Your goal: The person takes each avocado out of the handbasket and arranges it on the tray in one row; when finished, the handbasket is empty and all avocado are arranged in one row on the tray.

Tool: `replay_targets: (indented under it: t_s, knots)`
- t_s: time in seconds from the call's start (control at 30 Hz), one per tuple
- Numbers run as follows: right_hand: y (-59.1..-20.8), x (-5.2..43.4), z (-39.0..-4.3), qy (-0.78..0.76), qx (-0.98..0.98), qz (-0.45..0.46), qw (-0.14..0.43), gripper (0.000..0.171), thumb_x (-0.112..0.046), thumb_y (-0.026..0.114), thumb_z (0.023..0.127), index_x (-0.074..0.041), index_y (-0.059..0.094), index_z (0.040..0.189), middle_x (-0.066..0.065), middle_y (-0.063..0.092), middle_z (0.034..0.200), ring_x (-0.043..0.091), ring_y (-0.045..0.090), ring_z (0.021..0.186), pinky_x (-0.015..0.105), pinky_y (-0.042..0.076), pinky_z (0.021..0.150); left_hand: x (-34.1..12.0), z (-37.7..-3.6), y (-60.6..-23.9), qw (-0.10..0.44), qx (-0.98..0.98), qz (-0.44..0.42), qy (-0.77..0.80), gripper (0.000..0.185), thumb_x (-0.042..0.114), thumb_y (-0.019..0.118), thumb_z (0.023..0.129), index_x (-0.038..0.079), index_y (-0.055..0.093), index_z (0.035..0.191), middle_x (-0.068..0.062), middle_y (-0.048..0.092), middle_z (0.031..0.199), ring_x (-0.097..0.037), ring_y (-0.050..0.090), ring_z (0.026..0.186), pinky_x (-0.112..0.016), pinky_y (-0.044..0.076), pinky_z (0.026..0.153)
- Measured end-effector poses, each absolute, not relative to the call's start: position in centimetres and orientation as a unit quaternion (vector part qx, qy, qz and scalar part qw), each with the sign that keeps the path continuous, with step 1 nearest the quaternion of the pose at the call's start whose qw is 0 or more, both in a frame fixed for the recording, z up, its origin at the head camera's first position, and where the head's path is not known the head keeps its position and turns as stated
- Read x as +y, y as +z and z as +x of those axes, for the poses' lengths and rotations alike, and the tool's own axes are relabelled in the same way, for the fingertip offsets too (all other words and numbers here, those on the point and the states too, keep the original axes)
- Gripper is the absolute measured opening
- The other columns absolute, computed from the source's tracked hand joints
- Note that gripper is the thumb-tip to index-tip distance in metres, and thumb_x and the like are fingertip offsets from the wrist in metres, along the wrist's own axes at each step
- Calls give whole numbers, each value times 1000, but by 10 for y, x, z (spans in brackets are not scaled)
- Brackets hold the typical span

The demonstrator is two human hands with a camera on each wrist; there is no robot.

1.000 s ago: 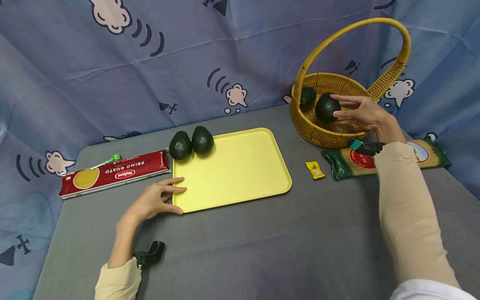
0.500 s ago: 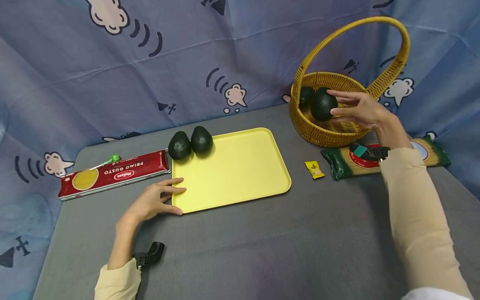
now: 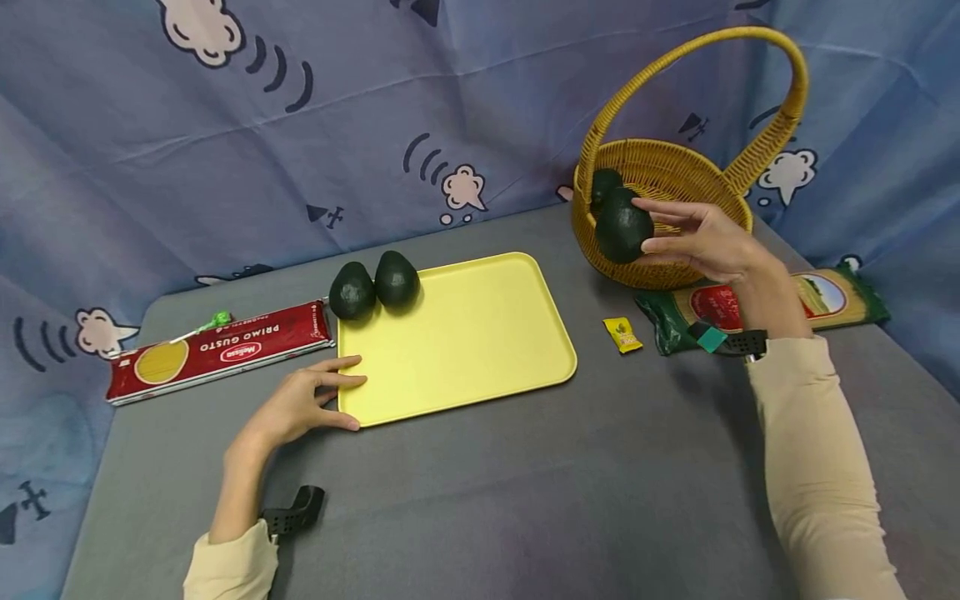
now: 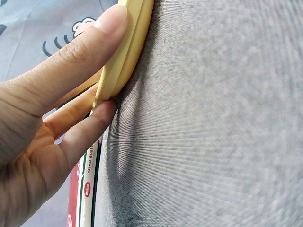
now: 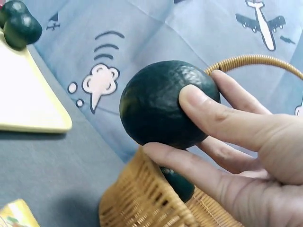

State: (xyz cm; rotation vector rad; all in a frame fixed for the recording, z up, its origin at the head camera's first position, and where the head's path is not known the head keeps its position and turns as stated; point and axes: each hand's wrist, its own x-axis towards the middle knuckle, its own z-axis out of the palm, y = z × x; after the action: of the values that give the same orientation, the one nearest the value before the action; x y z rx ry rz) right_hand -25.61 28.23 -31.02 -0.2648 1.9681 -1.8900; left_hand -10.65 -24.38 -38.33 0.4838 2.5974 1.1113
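My right hand [image 3: 693, 237] [image 5: 236, 146] grips a dark green avocado [image 3: 622, 231] [image 5: 163, 104] above the front rim of the wicker basket [image 3: 675, 271] [image 5: 142, 208]. Another avocado [image 3: 604, 183] [image 5: 179, 184] lies inside the basket. Two more avocados [image 3: 352, 291] [image 3: 397, 279] [image 5: 19, 26] sit on the far left corner of the yellow tray [image 3: 457, 333] [image 5: 23, 104]. My left hand [image 3: 300, 404] [image 4: 52, 118] holds the tray's near left corner, thumb on the rim [image 4: 125, 56] and fingers under it.
A red spaghetti pack [image 3: 213, 350] with a green lollipop [image 3: 202, 325] lies left of the tray. A green pasta pack [image 3: 765, 304] and a small yellow sachet [image 3: 622, 335] lie right of it, near the basket. Blue cloth hangs behind the grey table [image 3: 487, 500].
My right hand has lifted the avocado out of the basket and carried it left over the front rim. The left hand stays on the tray corner.
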Motion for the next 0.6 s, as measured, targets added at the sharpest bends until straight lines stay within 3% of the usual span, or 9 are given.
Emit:
replay_targets:
  t_s: [0.1,0.2,0.33,0.43,0.6]
  knots:
    - [-311,276,-252,-667,711,-107,196,62,11,59,89,-19,49,142,13,6,160,35,6,145,34,57,82,-244,-106,-384,135,897,170,385,58,16,85,70,-4,64,122,-20,44,143,-39,36,134,-43,48,96]
    - [-312,269,-250,-654,722,-118,191,61,9,60,89,-19,50,142,14,15,158,32,24,141,31,57,82,-244,-107,-384,135,897,171,385,58,16,85,70,-3,64,121,-20,45,143,-39,36,134,-43,48,96]
    - [-316,260,-249,-650,720,-141,197,59,8,60,90,-18,49,142,14,24,154,19,51,120,32,57,84,-244,-107,-384,133,901,171,377,59,16,85,70,-2,65,122,-18,45,143,-37,37,134,-43,48,96]
    - [-320,256,-249,-661,702,-165,206,58,10,58,90,-16,50,142,12,30,150,14,57,113,35,56,85,-244,-107,-384,132,902,173,372,59,16,85,70,-2,64,122,-18,45,143,-37,37,134,-44,48,95]
    - [-328,247,-252,-683,669,-196,220,57,14,56,90,-14,54,139,6,42,141,18,62,109,38,56,84,-243,-106,-381,132,900,173,378,58,16,85,71,-3,65,122,-19,45,143,-38,38,133,-43,49,95]
